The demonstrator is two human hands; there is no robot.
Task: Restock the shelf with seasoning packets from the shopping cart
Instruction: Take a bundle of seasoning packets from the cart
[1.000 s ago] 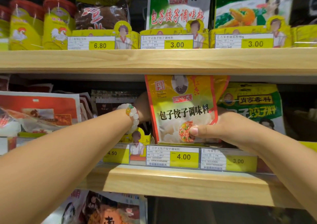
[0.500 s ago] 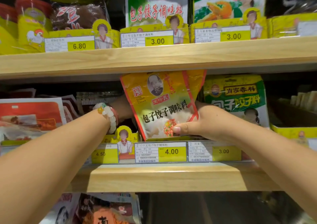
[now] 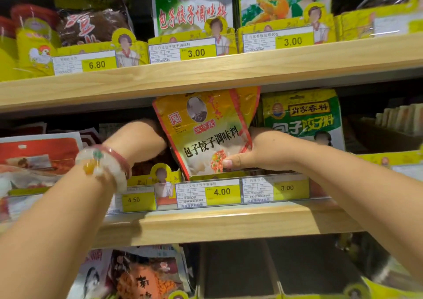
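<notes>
A: Start at nine o'clock. What's on that side?

B: Red flat packs (image 3: 39,154) lying on the middle shelf (image 3: 229,225). Next comes the left hand (image 3: 137,138), wrist wearing a beaded bracelet (image 3: 100,168), reaching in behind the left edge of the yellow seasoning packet (image 3: 206,136). Its fingers are hidden behind the packet, so I can't tell whether they grip it or only steady it

A: And the packet itself?

B: Near the centre, standing in the slot above the 4.00 price tag (image 3: 220,192), tilted with its top toward eleven o'clock and tucked under the upper shelf (image 3: 206,76). More yellow film shows just behind it, at one o'clock, probably another of the same kind

A: The other hand?

B: The right hand (image 3: 263,152) comes in from three o'clock and pinches the packet's lower right corner, thumb on the front, the other fingers behind it. Further toward three o'clock stands a green packet (image 3: 302,115) over the 3.00 tag (image 3: 287,187)

A: How far along would you say the restocking is?

B: This packet looks nearly placed: it is in its slot but not yet upright or released. It needs straightening and letting go. The cart isn't in view, so how many packets remain I cannot say
</notes>
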